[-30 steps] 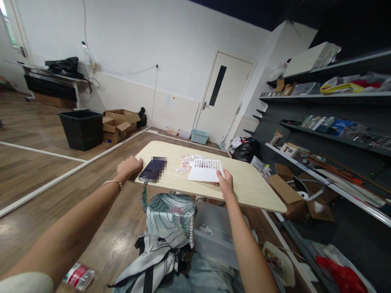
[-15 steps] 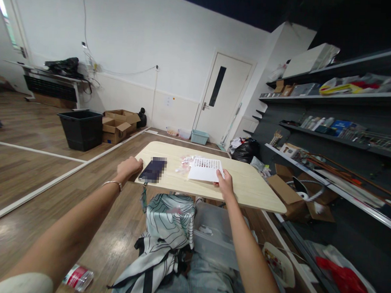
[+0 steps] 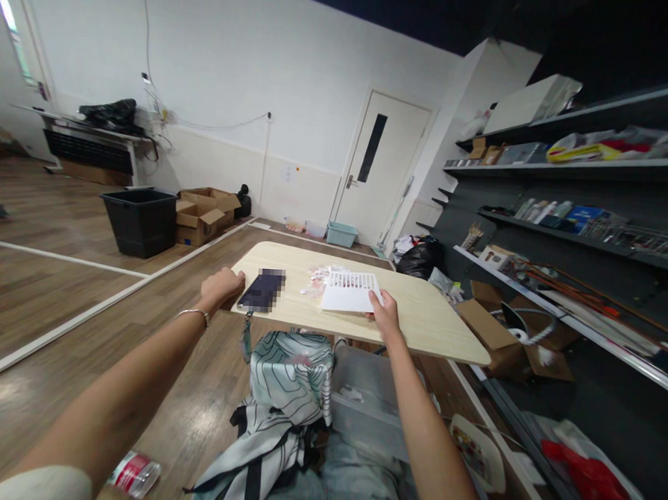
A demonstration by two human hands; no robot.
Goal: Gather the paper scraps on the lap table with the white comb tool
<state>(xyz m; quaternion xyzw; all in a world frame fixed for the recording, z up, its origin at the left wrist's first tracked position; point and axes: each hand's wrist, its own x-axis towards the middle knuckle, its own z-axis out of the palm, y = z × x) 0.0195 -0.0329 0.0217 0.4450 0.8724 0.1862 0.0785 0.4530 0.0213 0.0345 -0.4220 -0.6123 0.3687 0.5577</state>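
Observation:
My right hand [image 3: 383, 314] holds a white card with rows of cut-out slots [image 3: 347, 301] by its right edge, thumb on top and fingers beneath. The card is over the middle of a pale wood-topped table [image 3: 420, 322]. Small pinkish-white pieces [image 3: 314, 280], too small to name, lie beside and behind the card. At the table's left edge my left hand [image 3: 220, 286] is closed, its fingers curled round the edge. Just right of it lies a dark phone [image 3: 261, 291], partly blurred out, with a strap [image 3: 246, 339] hanging over the front edge.
Below the table are a patterned cloth bag [image 3: 291, 367] and a clear plastic bin [image 3: 365, 390]. A bottle [image 3: 135, 475] lies on the floor at left. Farther back stand a black bin [image 3: 139, 221] and cardboard boxes [image 3: 201, 217]. Loaded shelves [image 3: 585, 162] line the right side.
The card in my right hand has tipped very slightly. Both hands otherwise stay in the same places.

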